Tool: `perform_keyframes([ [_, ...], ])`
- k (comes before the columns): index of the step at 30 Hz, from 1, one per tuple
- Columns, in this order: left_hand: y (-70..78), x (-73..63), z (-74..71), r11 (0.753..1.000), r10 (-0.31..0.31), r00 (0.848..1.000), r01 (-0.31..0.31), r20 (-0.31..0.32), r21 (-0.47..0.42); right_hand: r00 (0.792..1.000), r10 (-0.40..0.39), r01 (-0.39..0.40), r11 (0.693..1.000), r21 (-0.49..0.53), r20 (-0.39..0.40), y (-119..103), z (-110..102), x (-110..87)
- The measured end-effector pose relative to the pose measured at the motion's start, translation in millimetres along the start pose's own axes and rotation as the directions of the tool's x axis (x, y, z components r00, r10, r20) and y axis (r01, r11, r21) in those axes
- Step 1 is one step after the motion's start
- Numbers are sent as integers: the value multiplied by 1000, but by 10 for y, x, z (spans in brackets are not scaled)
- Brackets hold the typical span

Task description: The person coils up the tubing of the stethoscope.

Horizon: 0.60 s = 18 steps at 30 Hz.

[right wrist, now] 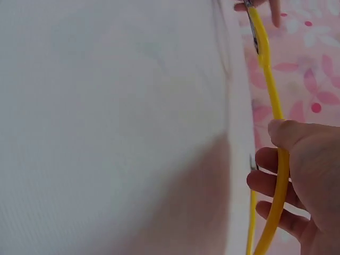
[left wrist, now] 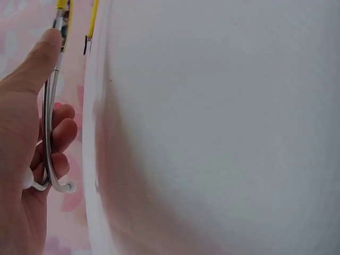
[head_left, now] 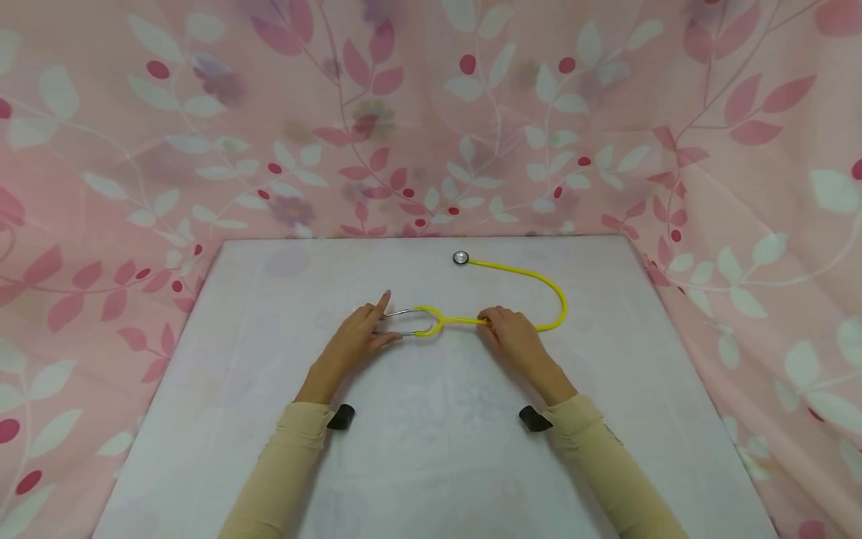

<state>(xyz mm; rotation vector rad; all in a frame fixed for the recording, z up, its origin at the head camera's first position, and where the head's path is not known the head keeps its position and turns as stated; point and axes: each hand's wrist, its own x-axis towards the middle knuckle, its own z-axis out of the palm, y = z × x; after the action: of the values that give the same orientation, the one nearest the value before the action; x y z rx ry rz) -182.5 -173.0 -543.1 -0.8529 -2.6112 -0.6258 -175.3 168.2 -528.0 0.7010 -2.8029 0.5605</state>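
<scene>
A stethoscope with yellow tubing (head_left: 548, 282) stretches across the white table, its chest piece (head_left: 461, 257) lying toward the far edge. My left hand (head_left: 357, 335) holds the metal ear tubes (left wrist: 49, 117). In the left wrist view the thumb (left wrist: 45, 58) lies along the metal while the other fingers curl behind it; the ear tips show near the palm. To the right of the yellow fork, my right hand (head_left: 515, 340) grips the tubing between thumb and curled fingers (right wrist: 265, 183). From there the yellow tube loops right and back to the chest piece.
The white-covered table (head_left: 431, 464) ends at a pink leaf-patterned cloth (head_left: 431, 120) behind and at the sides. A black wrist device (head_left: 342, 417) sits by the left cuff and another black device (head_left: 535, 419) by the right cuff.
</scene>
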Motion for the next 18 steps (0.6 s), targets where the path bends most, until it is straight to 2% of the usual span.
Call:
perform_keyframes([
  [3,27,9,-25,1000,-1,1000,1,-1,-19,1000,-5,6,999,37,-29,49,-126,-46],
  [9,84,40,-62,999,-8,997,12,71,-51,992,-74,84,992,94,-103,28,-367,-57],
  [13,114,61,-50,995,4,994,7,107,-104,971,-162,182,977,106,-178,-49,-497,0],
  [18,208,93,-14,986,88,990,-70,113,-151,936,-259,292,949,116,-237,-149,-588,98],
])
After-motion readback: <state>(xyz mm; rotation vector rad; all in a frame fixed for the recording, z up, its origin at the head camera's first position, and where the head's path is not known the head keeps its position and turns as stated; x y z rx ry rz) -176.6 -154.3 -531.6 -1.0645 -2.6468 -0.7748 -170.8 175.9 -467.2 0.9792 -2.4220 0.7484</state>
